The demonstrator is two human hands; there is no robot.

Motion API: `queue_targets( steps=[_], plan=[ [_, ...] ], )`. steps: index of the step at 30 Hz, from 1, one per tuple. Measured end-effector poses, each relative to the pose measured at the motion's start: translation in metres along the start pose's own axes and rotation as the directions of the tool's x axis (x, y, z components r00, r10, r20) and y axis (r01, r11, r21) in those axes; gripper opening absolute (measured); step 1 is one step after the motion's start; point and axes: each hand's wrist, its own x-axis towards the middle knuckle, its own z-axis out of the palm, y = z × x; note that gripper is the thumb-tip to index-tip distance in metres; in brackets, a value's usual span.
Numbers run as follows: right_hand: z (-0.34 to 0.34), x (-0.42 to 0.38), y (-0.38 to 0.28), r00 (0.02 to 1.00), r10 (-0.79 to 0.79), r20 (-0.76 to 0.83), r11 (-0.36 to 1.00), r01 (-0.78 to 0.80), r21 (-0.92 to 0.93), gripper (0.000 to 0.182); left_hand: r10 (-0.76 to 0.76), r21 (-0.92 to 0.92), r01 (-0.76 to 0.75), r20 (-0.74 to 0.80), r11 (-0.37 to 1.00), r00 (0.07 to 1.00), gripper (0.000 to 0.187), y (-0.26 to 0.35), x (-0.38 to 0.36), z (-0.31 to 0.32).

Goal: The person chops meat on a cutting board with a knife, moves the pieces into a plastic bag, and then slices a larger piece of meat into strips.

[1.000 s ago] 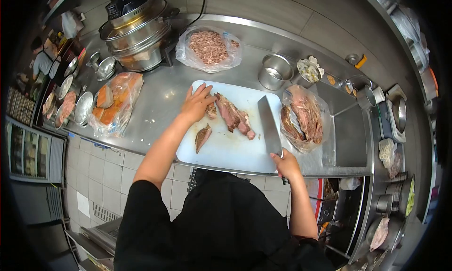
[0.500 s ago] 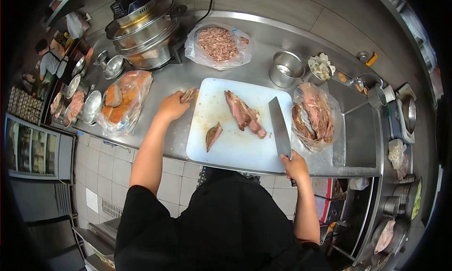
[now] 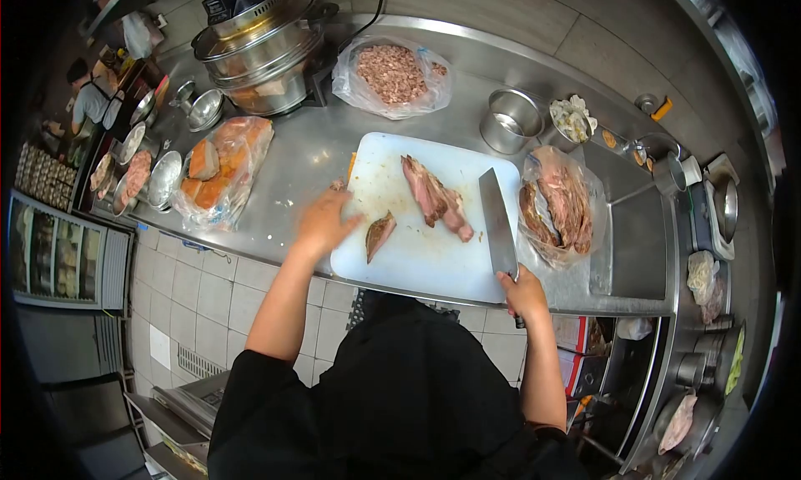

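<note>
My right hand grips a cleaver by its handle, its broad blade lying along the right side of the white cutting board. At the board's left edge is my left hand, slightly blurred, with thumb and fingers apart. A small piece of meat shows just beyond its fingertips, mostly hidden by the hand. On the board lie a long chunk of cooked meat in the middle and a smaller dark-edged slice to its left.
A bag of diced meat sits behind the board. Bagged meat strips lie right, near the sink. A steel pot stands behind them. Left are bagged orange-brown blocks and a lidded cooker. A person stands far left.
My left hand has come off the small meat piece and moved right and toward me, its fingers opening. My right hand and the cleaver stay nearly where they were.
</note>
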Motion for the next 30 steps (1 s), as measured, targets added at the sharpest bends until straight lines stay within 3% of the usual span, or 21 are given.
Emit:
queue_targets(
  steps=[2, 6, 8, 14, 15, 17, 18, 20, 25, 27, 28, 30],
  plan=[
    [0.0, -0.001, -0.001, 1.0, 0.009, 0.004, 1.0, -0.009, 0.005, 0.028, 0.335, -0.127, -0.323, 0.09, 0.938, 0.938, 0.054, 0.008, -0.018, 0.015],
    [0.003, 0.0, 0.001, 0.999, 0.041, -0.003, 0.999, -0.041, 0.021, 0.031, 0.285, -0.252, -0.244, 0.141, 0.936, 0.948, 0.063, 0.015, -0.017, 0.069],
    [0.002, -0.001, 0.0, 0.999, 0.042, -0.003, 0.999, -0.042, 0.013, 0.031, 0.127, -0.283, -0.149, -0.096, 0.947, 0.987, 0.06, 0.027, -0.007, 0.087],
    [0.003, 0.0, -0.001, 0.999, 0.043, -0.004, 0.999, -0.043, 0.007, 0.029, -0.013, -0.413, -0.029, -0.1, 0.91, 0.995, 0.051, 0.05, 0.016, 0.1],
    [0.003, -0.001, 0.0, 0.999, 0.036, -0.01, 0.999, -0.036, 0.0, 0.027, -0.008, -0.414, -0.033, -0.097, 0.91, 0.995, 0.051, 0.046, 0.017, 0.097],
    [0.004, 0.0, 0.005, 1.0, 0.022, -0.008, 1.0, -0.022, -0.001, 0.025, 0.346, -0.24, -0.389, -0.201, 0.89, 0.916, 0.047, 0.033, 0.016, 0.09],
    [0.004, -0.001, 0.004, 1.0, 0.002, -0.005, 1.0, -0.002, -0.002, 0.023, 0.346, -0.243, -0.389, -0.2, 0.889, 0.917, 0.047, 0.031, 0.018, 0.087],
    [0.001, -0.006, -0.001, 1.0, 0.006, 0.018, 1.0, -0.006, 0.004, 0.026, 0.549, -0.173, -0.591, -0.237, 0.788, 0.801, 0.048, 0.029, 0.026, 0.082],
    [-0.002, -0.028, -0.056, 0.995, -0.001, 0.095, 1.0, 0.002, -0.015, 0.031, 0.507, -0.248, -0.546, -0.207, 0.8, 0.837, 0.047, 0.028, 0.029, 0.092],
    [0.006, -0.026, -0.067, 0.984, -0.132, 0.119, 0.972, 0.152, -0.177, 0.033, 0.5, -0.265, -0.55, -0.236, 0.792, 0.833, 0.046, 0.028, 0.03, 0.099],
    [0.011, -0.026, -0.072, 0.985, -0.124, 0.117, 0.973, 0.144, -0.181, 0.033, 0.489, -0.26, -0.543, -0.248, 0.798, 0.836, 0.046, 0.027, 0.031, 0.102],
    [0.019, -0.028, -0.083, 0.969, -0.208, 0.131, 0.893, 0.243, -0.378, 0.033, 0.474, -0.266, -0.533, -0.257, 0.803, 0.842, 0.045, 0.028, 0.031, 0.104]
  ],
)
